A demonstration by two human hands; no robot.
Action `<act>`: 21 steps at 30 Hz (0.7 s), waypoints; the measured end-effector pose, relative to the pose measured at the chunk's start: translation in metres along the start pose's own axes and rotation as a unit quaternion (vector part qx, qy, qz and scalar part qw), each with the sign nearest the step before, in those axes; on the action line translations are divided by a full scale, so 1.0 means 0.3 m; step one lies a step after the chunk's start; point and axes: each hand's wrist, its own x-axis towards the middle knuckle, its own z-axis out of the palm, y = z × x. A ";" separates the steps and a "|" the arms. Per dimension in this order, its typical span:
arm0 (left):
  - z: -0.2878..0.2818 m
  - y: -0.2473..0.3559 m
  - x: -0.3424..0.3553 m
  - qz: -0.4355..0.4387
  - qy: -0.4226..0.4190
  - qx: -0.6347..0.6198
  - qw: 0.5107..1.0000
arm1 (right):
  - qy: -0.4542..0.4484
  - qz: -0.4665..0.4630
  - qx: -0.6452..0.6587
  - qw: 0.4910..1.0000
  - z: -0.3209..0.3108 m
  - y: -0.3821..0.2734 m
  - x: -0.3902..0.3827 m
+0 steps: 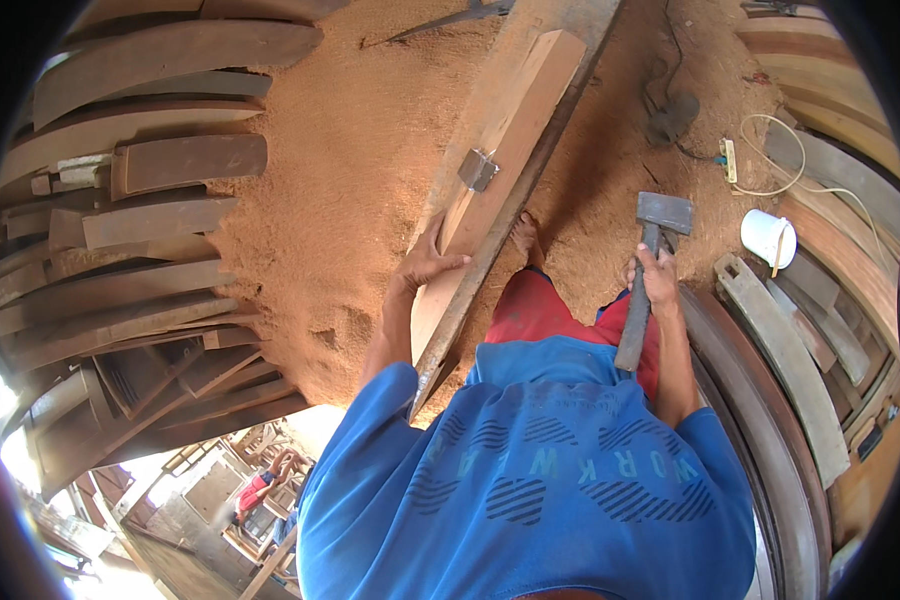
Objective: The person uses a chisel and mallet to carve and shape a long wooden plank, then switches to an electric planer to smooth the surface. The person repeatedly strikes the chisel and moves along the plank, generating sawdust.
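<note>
My left hand (432, 260) grips the lower part of a pale wooden beam (525, 115), thumb across its face. The beam lies slanted along a longer, weathered plank (595, 30). A small dark metal block (478, 170) with shiny edges sits on the beam above that hand. My right hand (655, 270) is closed round the handle of a heavy hammer with a grey steel head (664, 214), held to the right of the plank. My bare foot (525, 233) shows beside the plank.
Stacked curved wooden pieces (170, 165) line the left and right sides. Sawdust (320, 180) covers the ground. A dark tool with a cord (675, 115), a power strip (728, 160) and a white bucket (768, 240) lie at right. Another person in red (255, 495) is at lower left.
</note>
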 end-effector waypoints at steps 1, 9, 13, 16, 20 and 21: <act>-0.016 0.014 0.004 -0.017 -0.005 0.027 0.999 | -0.002 0.001 -0.002 1.000 0.024 -0.002 -0.001; -0.073 0.038 0.002 0.009 -0.021 0.000 1.000 | -0.023 0.008 -0.027 0.999 0.221 -0.102 -0.051; -0.078 0.064 0.005 0.027 -0.049 -0.132 0.990 | -0.035 0.017 -0.034 0.999 0.274 -0.147 -0.069; -0.082 0.071 -0.006 0.018 -0.040 -0.131 0.990 | -0.043 0.009 -0.045 0.998 0.289 -0.144 -0.063; -0.081 0.058 -0.004 0.000 -0.032 -0.127 0.991 | -0.048 0.004 -0.061 0.997 0.302 -0.148 -0.057; -0.082 0.049 0.001 -0.003 -0.034 -0.131 0.991 | -0.049 0.006 -0.064 0.997 0.306 -0.154 -0.059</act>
